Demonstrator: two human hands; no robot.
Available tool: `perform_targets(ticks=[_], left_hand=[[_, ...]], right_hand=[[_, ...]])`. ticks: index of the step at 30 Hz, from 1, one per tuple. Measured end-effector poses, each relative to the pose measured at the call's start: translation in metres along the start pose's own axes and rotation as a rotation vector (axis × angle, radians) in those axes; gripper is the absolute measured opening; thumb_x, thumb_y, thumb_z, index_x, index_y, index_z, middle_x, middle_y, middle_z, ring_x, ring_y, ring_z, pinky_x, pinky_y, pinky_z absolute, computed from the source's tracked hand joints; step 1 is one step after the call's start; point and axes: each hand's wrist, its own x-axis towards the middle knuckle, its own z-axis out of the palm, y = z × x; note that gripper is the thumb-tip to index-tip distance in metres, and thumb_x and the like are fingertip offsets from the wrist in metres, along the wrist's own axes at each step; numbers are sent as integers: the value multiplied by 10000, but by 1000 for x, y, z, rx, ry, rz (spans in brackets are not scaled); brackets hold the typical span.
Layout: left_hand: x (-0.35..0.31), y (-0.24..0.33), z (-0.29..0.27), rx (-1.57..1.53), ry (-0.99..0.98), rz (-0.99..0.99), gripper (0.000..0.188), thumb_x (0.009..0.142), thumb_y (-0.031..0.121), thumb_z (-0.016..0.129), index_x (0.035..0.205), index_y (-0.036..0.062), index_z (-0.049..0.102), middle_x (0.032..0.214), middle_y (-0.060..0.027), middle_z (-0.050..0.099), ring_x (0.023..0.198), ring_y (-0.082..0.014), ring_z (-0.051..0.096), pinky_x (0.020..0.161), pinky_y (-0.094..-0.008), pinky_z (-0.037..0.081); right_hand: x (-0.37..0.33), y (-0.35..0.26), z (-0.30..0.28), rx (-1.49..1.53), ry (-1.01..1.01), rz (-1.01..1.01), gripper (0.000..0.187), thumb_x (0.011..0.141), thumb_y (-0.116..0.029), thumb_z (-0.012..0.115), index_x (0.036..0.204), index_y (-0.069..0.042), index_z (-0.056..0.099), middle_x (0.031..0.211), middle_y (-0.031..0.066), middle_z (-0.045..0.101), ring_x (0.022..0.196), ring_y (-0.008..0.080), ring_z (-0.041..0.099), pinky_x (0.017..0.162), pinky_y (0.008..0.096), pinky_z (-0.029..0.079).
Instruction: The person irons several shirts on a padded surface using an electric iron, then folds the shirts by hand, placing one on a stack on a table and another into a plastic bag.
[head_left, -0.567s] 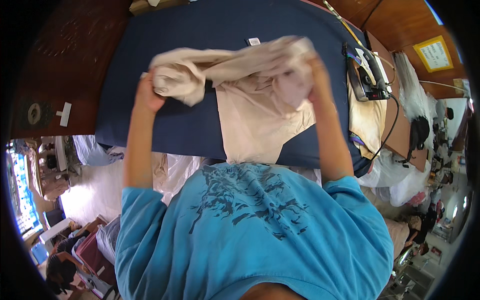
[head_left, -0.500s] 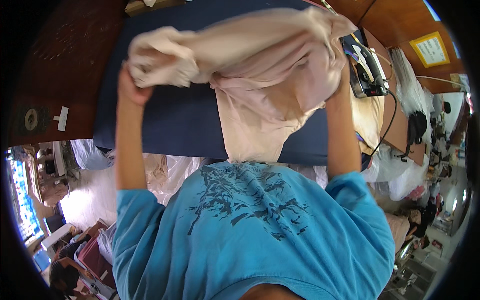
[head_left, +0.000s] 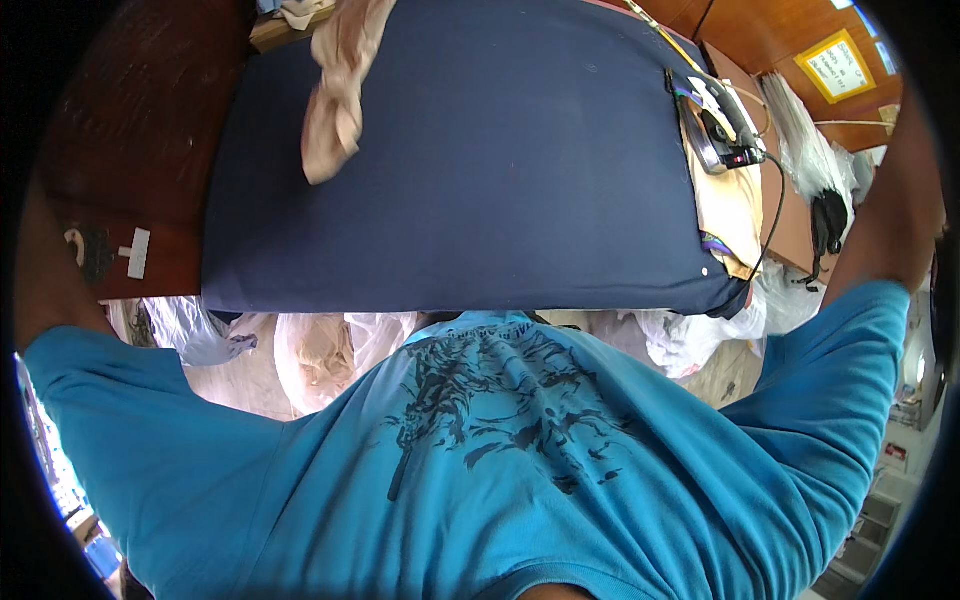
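Both my arms are raised and spread wide. My left forearm runs up the dark left rim and my right forearm up the right rim, so both hands lie beyond the picture. A beige cloth strip [head_left: 340, 95], perhaps a garment's sleeve, dangles twisted and slightly blurred from the upper edge over the left part of a table covered in navy cloth [head_left: 510, 180]. The rest of that garment is outside the view, and what holds it is hidden. At the table's right side an iron [head_left: 712, 130] rests by a folded pale-yellow cloth [head_left: 735, 210].
A black cord [head_left: 779, 215] loops down from the iron. Clear plastic covers [head_left: 810, 140] hang at the right, near a yellow-framed notice [head_left: 836, 67]. Filled plastic bags [head_left: 320, 355] sit below the table's front edge. Dark wooden panelling [head_left: 140, 130] stands at the left.
My hands have gone up and outward, out of view. Most of the beige garment has left the picture with only a strip hanging at upper left, uncovering the navy table.
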Motion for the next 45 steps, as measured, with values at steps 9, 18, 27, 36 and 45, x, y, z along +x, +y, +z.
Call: perform_targets(ticks=[9, 18, 27, 36, 45], left_hand=[[-203, -80, -44, 344, -498, -490, 432, 840, 266, 593, 1164, -14, 534, 1104, -144, 587, 1038, -194, 540, 903, -328, 410], [-337, -112, 105, 546, -320, -435, 676, 733, 299, 659, 1330, 130, 391, 1360, -127, 396, 1255, -275, 377, 985, -502, 310], [-295, -112, 176, 766, -56, -314, 646, 744, 392, 645, 1295, 132, 431, 1256, -118, 468, 1144, -287, 446, 957, -469, 327], [-320, -124, 187, 389, -244, -444, 165, 820, 197, 571, 954, 102, 558, 886, -44, 549, 838, -174, 513, 796, -322, 393], [-240, 5, 91, 183, 60, -167, 167, 832, 173, 563, 931, 48, 516, 811, -2, 477, 791, -93, 425, 745, -231, 366]], right_hand=[[-161, -82, 22, 1101, -724, -318, 362, 891, -304, 510, 1073, -1, 586, 1034, 97, 611, 983, 209, 559, 869, 316, 422], [-171, -62, 300, 554, -476, 311, 198, 839, -88, 530, 1025, -52, 587, 959, 110, 628, 842, 217, 606, 701, 317, 459], [-17, -130, 435, -124, -526, -446, 428, 818, -105, 504, 1227, -230, 517, 1269, 36, 484, 1124, 290, 487, 896, 400, 434], [-25, -74, 436, 327, -538, -188, 204, 859, -225, 513, 992, -101, 607, 999, 91, 632, 969, 267, 597, 816, 356, 461], [-23, -58, 204, 1202, 115, -98, 196, 951, -208, 425, 847, -66, 512, 710, -10, 461, 684, 128, 441, 604, 291, 388]])
